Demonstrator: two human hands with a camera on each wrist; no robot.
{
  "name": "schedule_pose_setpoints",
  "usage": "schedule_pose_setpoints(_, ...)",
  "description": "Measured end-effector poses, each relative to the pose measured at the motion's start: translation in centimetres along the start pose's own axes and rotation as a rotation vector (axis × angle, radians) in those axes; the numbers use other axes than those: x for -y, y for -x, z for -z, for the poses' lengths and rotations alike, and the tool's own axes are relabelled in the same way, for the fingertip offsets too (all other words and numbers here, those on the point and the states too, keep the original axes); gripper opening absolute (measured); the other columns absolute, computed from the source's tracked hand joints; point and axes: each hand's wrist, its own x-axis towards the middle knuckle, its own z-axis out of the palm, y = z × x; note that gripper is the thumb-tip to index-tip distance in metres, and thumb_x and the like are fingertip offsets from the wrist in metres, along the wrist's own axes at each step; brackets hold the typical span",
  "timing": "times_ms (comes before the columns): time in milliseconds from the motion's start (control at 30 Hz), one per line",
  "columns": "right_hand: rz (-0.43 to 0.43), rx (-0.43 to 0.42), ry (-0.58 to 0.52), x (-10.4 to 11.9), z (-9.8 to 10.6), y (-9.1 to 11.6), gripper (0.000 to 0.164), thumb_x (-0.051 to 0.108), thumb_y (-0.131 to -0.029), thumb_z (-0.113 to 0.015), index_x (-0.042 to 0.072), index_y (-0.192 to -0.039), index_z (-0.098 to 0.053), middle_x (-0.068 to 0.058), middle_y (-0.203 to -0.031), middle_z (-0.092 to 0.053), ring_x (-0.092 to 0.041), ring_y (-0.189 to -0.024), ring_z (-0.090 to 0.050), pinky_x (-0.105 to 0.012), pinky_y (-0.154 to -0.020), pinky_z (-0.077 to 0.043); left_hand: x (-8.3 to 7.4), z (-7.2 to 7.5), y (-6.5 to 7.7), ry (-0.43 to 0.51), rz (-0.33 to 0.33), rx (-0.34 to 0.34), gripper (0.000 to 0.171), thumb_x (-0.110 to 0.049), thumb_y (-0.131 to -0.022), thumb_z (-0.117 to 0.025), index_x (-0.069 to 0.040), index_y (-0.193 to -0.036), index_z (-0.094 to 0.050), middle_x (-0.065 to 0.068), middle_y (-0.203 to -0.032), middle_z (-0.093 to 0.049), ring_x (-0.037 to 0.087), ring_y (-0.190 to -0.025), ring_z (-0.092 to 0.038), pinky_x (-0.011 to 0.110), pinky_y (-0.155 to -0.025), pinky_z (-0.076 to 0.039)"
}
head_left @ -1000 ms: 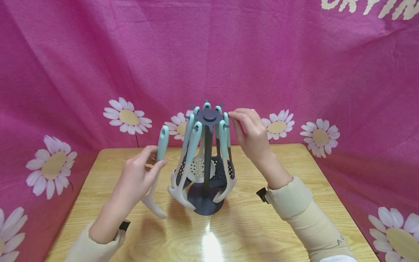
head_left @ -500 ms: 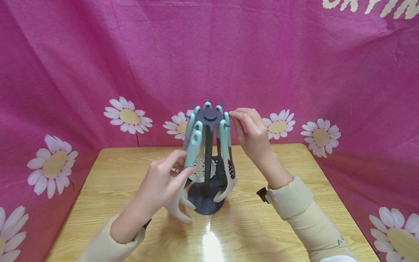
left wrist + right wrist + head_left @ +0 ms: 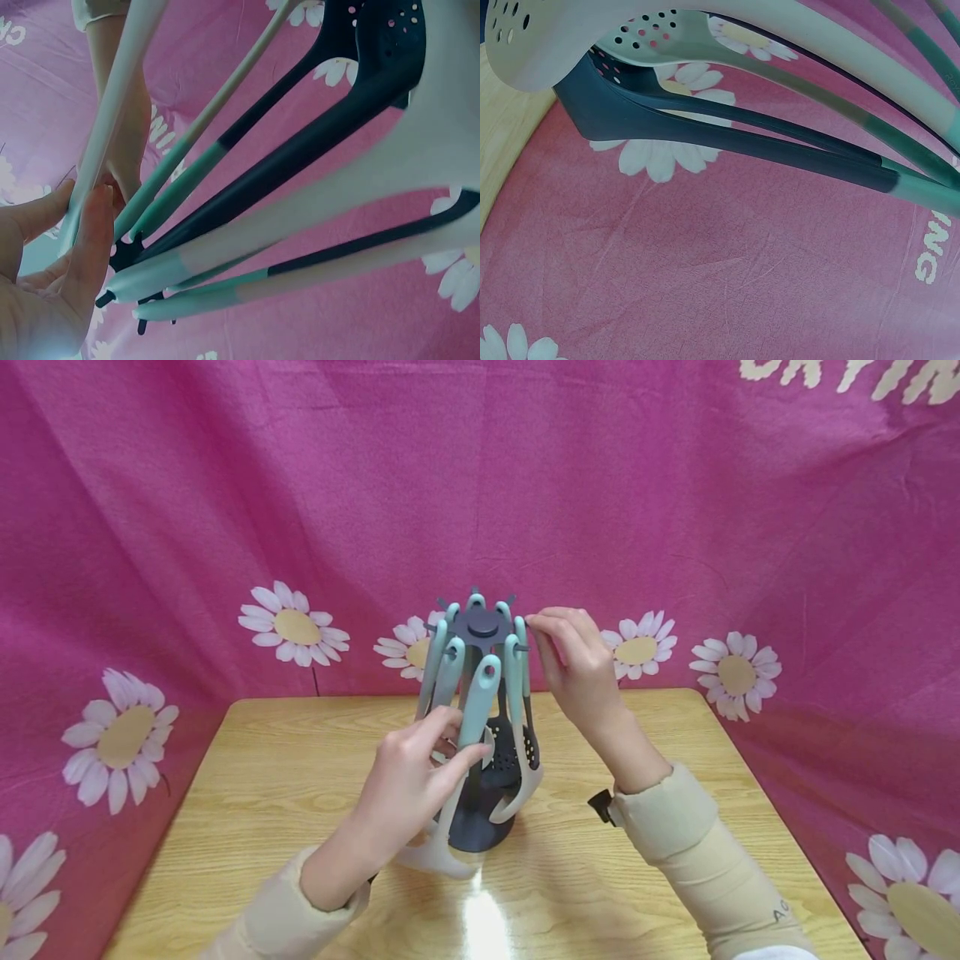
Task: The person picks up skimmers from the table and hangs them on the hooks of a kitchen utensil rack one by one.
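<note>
My left hand [image 3: 408, 777] grips a kitchen utensil [image 3: 480, 702] by its mint handle, fingers on one side and thumb on the other. Its handle hole faces up, in front of the dark rotating utensil rack [image 3: 482, 625]. The beige head curves low near the rack's base; its exact kind cannot be told. In the left wrist view the pale shaft [image 3: 120, 90] rises from my fingers, apart from the rack's pegs. At the rack's right side my right hand [image 3: 577, 660] pinches a peg tip beside a hanging handle. The right wrist view does not show that hand.
Several mint-handled utensils hang round the rack, among them a black slotted one [image 3: 502, 756] and a beige slotted one [image 3: 547, 52]. The round base [image 3: 480, 835] stands on a wooden table [image 3: 285, 760]. A pink flowered cloth [image 3: 480, 485] hangs behind and at the sides.
My left hand has carried the utensil rightward from beside the rack to its front, passing before the hanging utensils. The right hand stays at the peg, and the rack has not visibly turned.
</note>
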Motion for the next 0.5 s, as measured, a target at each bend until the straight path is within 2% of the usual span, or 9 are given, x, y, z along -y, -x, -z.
schedule_pose_setpoints(300, 0.0, -0.001, 0.0, 0.0, 0.0, 0.0, 0.005, -0.004, -0.085, -0.058, -0.006, -0.089, -0.061, -0.017, -0.083, -0.06, -0.028, -0.075, -0.057, -0.031, -0.069, -0.049, 0.2, -1.1, -0.1, -0.017, 0.014, -0.056, 0.031, -0.012, -0.07, -0.078, -0.004, -0.091, -0.058, 0.003, -0.072, -0.065, 0.009, -0.062, -0.062, 0.019, -0.056, -0.051)
schedule_pose_setpoints(500, 0.002, 0.001, -0.001, 0.0, 0.0, 0.0, 0.009, -0.009, -0.08, -0.061, -0.006, -0.089, -0.061, -0.018, -0.083, -0.06, -0.028, -0.075, -0.057, -0.031, -0.069, -0.049, 0.2, -1.6, -0.1, -0.014, 0.044, -0.066, 0.028, -0.013, -0.072, -0.077, -0.004, -0.091, -0.058, 0.002, -0.072, -0.064, 0.009, -0.063, -0.062, 0.017, -0.056, -0.051)
